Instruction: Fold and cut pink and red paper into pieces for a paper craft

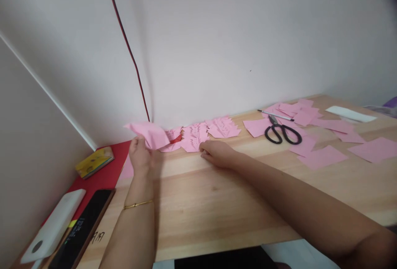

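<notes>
Paper, pink and creased, rises from the counter (217,207) in my left hand (141,155), whose thumb and fingers close on the near edge of the lifted sheet (152,135). The sheet tilts in the air just in front of the wall (217,45), at the left end of a row of cut pink pieces (194,136) with jagged edges. My right hand (219,153) rests low beside that row, fingers curled narrow at the near corner of the middle piece; I cannot tell whether they pinch the paper or only touch it.

Thin stock like this, I judge, calls for a light pinch close to the edge, since a hard squeeze could add creases and a quick pull could tear the narrow points. Steady pressure from the right fingertips on a flat part, clear of the spikes, would stop the neighbouring piece from sliding. Slow lifting also seems wise, as the jagged edges lie close enough to snag.

To my right, black-handled scissors (279,130) lie with their blades toward the wall, a pen (276,115) near the tips, and loose pink sheets (322,157) spread around them, well apart from both hands.
</notes>
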Available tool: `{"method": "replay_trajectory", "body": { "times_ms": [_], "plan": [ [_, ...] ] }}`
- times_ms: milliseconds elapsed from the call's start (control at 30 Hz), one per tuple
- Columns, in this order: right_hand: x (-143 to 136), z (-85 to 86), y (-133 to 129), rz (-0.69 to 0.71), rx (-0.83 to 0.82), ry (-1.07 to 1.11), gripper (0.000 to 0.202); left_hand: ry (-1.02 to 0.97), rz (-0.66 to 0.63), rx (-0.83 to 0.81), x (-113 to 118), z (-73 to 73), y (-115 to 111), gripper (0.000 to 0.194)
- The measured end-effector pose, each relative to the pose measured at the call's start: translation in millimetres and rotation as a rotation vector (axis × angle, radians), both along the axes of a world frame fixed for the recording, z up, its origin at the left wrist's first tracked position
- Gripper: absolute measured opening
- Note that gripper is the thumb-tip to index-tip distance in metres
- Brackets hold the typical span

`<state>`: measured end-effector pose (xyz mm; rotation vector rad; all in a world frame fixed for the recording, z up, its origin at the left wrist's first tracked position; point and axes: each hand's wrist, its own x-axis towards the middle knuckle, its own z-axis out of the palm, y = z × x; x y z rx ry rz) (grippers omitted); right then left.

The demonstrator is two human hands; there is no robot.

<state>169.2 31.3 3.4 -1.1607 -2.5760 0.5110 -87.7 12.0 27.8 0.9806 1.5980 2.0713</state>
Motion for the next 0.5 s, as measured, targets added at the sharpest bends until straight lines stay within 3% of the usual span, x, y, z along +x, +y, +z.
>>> {"method": "replay_trajectory", "body": {
  "times_ms": [67, 167, 233, 300, 400, 500],
  "plan": [
    [0, 1.1, 1, 0.001, -0.005, 0.019, 0.014, -0.251, -0.242, 0.058, 15, 0.4, -1, 0.025],
    [1, 5.1, 3, -0.059, -0.085, 0.142, 0.032, -0.416, -0.551, -0.014, 33, -1.0, -7, 0.026],
    [1, 8.9, 4, -0.117, -0.270, 0.376, 0.050, -0.442, -0.702, -0.082, 41, -5.1, -11, 0.023],
    [0, 11.9, 4, -0.112, -0.481, 0.641, 0.054, -0.422, -0.842, -0.154, 49, -10.7, -14, 0.019],
    [0, 12.7, 2, -0.062, -0.581, 0.909, 0.039, -0.355, -0.995, -0.221, 60, -16.4, -17, 0.024],
    [-1, 9.7, 2, -0.074, -0.571, 1.062, 0.041, -0.214, -0.998, -0.235, 68, -16.3, -18, 0.034]
  ]
}}
